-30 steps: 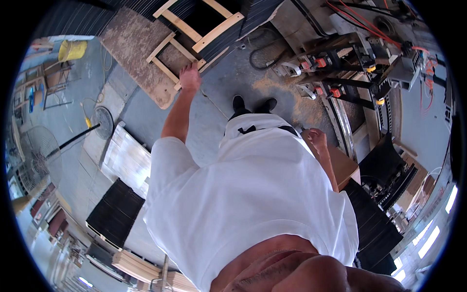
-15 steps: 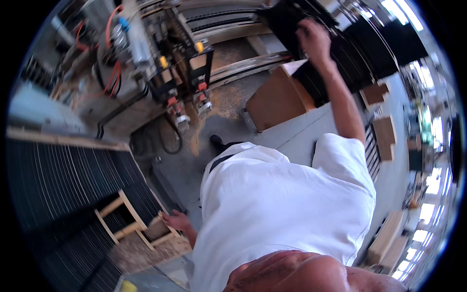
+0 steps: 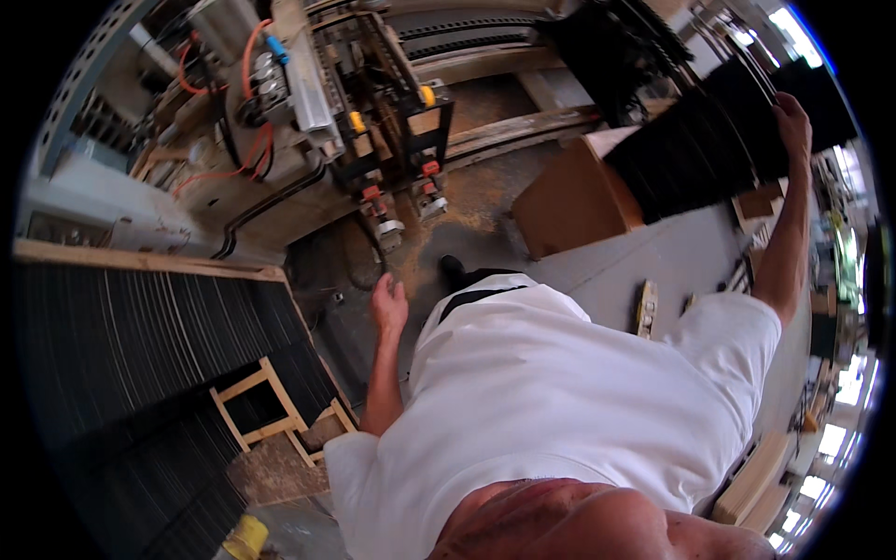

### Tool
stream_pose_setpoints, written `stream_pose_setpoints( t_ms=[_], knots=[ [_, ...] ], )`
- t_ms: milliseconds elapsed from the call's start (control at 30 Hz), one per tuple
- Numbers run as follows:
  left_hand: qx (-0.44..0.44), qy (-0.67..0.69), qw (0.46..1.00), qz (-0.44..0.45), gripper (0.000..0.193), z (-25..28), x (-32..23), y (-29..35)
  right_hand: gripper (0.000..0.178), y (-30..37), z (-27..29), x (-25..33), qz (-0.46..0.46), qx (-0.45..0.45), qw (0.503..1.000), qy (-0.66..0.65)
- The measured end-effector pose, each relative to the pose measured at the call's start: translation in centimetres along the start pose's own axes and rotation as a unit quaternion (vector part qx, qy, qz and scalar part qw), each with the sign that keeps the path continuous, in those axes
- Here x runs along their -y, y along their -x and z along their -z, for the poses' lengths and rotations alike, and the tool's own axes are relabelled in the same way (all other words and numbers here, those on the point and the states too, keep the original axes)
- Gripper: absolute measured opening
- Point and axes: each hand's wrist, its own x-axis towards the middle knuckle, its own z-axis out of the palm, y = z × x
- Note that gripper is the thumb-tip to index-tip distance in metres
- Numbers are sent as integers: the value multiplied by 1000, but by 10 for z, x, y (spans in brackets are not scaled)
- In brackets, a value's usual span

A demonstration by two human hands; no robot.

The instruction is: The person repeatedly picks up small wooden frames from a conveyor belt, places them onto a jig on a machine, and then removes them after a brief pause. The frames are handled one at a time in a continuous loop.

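My right hand (image 3: 793,123) is stretched out to the far right, its fingers bent around the edge of a black slat (image 3: 758,84) at the end of a stack. More black slats (image 3: 677,154) lie side by side there, partly over a brown box-shaped stand (image 3: 569,201). My left hand (image 3: 389,303) hangs in the air at the left of my body, fingers loosely apart and holding nothing. It is nearest to the clamp-like ends (image 3: 390,227) of a machine.
The machine (image 3: 308,103) with orange hoses fills the upper left. A large stack of black slats (image 3: 140,345) stands at the left, with a light wooden frame (image 3: 271,397) on it. A yellow level-like tool (image 3: 646,308) lies on the floor. Sawdust covers the floor near the machine.
My right hand has moved right, from the dark pile at the machine to the outer slats. My left hand has risen away from the wooden frame. The view has shifted.
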Motion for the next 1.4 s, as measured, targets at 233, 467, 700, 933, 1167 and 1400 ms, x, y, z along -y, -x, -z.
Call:
stream_pose_setpoints(
  t_ms=[233, 467, 700, 933, 1167, 1400],
  knots=[
    [7, 36, 994, -99, 24, -6, -128, -101, 36, -27, -51, 206, 139, -135, 979, -69],
    [-74, 142, 979, -128, 25, -41, -254, -246, 36, -77, -189, 321, 164, -106, 924, -328],
    [-61, 360, 931, 12, 40, -54, -316, -452, 42, -92, -319, 351, -35, 140, 727, -671],
    [-66, 474, 866, 142, 50, -61, -318, -639, 35, -78, -409, 331, -101, 195, 727, -651],
    [-98, 575, 804, 113, 19, -71, -305, -654, 24, -64, -388, 395, 93, 310, 780, -535],
    [-40, 543, 825, 148, 22, -81, -280, -411, 21, -53, -428, 536, 467, 157, 737, -464]
  ],
)
